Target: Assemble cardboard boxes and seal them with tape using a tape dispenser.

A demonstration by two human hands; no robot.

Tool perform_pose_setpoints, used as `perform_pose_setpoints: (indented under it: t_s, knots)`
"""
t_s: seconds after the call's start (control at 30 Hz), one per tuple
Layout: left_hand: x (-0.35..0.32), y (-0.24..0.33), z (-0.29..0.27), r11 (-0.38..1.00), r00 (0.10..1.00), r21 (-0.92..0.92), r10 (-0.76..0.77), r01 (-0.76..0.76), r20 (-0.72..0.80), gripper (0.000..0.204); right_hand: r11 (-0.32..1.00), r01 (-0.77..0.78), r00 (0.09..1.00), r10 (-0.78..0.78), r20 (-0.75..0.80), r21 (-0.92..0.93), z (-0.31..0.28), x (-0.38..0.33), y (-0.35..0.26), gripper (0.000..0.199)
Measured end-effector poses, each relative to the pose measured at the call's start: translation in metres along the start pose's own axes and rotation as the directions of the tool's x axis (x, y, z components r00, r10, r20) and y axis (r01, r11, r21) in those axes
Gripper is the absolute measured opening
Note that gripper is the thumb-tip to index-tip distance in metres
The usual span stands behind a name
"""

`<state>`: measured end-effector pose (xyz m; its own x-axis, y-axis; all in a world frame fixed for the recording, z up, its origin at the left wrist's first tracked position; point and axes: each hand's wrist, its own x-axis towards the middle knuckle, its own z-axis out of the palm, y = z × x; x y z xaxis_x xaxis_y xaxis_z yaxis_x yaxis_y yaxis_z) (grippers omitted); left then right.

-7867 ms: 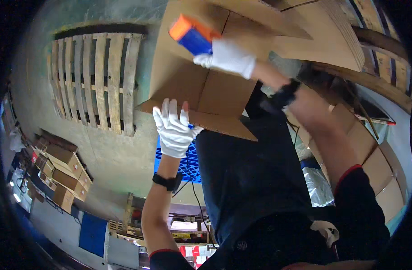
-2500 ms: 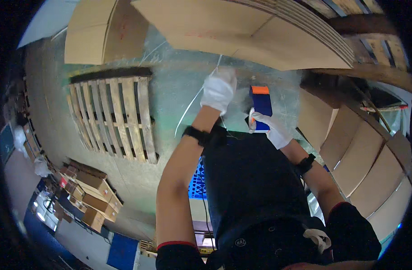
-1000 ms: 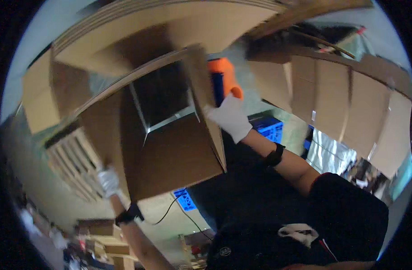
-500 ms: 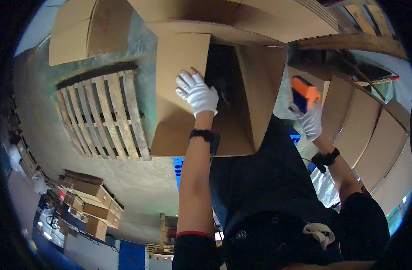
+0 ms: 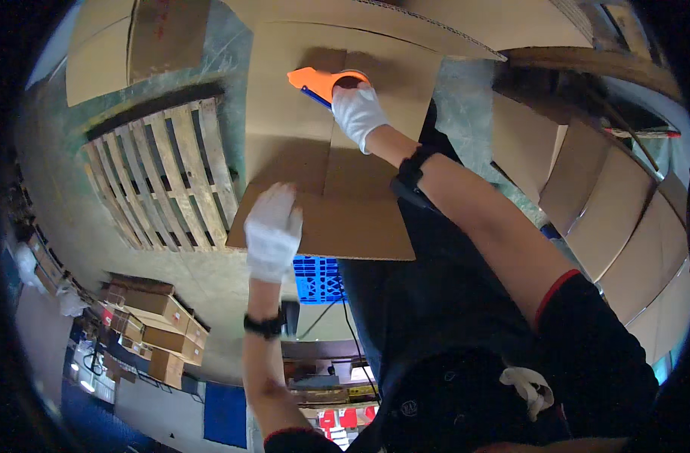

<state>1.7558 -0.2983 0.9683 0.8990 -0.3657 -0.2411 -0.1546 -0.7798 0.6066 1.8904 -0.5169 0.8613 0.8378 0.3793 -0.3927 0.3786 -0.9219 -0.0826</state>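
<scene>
In front of me is a large brown cardboard box (image 5: 288,155), its side flaps folded inward and meeting at a middle seam. The near flap (image 5: 352,226) slopes toward me. My right hand (image 5: 358,115), in a white glove, is closed on the handle of an orange tape dispenser (image 5: 313,78) with a blue part. It is held over the far part of the box, near the seam. My left hand (image 5: 273,235), also gloved in white, lies over the near flap's left end with its fingers stretched forward, slightly blurred.
A wooden pallet (image 5: 164,177) lies on the floor to the left, a blue plastic pallet (image 5: 318,279) under the box's near edge. Flattened cardboard (image 5: 613,204) leans at the right. Another carton (image 5: 137,45) stands far left, and stacked boxes (image 5: 160,317) sit lower left.
The box's side flaps have come together over the opening. My right hand has carried the tape dispenser leftward over the box. My left hand has moved back from the left flap to the near one.
</scene>
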Motion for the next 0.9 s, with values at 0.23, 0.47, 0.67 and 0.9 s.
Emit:
perform_pose_setpoints:
  t_s: [0.23, 0.47, 0.67, 0.9]
  knots:
    - [-0.027, 0.024, -0.015, 0.927, 0.997, 0.374, 0.03, -0.002, -0.068, 0.075, 0.999, -0.005, 1.0, 0.005, -0.001, 0.034, 0.001, 0.013, 0.002, 0.019]
    - [0.122, 0.016, 0.027, 0.72, 0.865, 0.552, -0.502, 0.42, -0.003, 0.114, 0.945, 0.193, 0.962, -0.13, -0.239, 0.264, -0.188, -0.008, 0.072, 0.057]
    - [0.123, 0.007, 0.089, 0.426, 0.464, 0.297, -0.883, 0.855, -0.07, 0.125, 0.746, 0.009, 0.966, 0.167, -0.2, 0.666, -0.193, 0.016, 0.114, 0.029]
    - [0.1, -0.003, 0.102, 0.721, 0.74, 0.199, -0.596, 0.664, -0.311, 0.119, 0.654, 0.047, 0.932, 0.243, -0.269, 0.755, -0.004, -0.047, 0.044, 0.039]
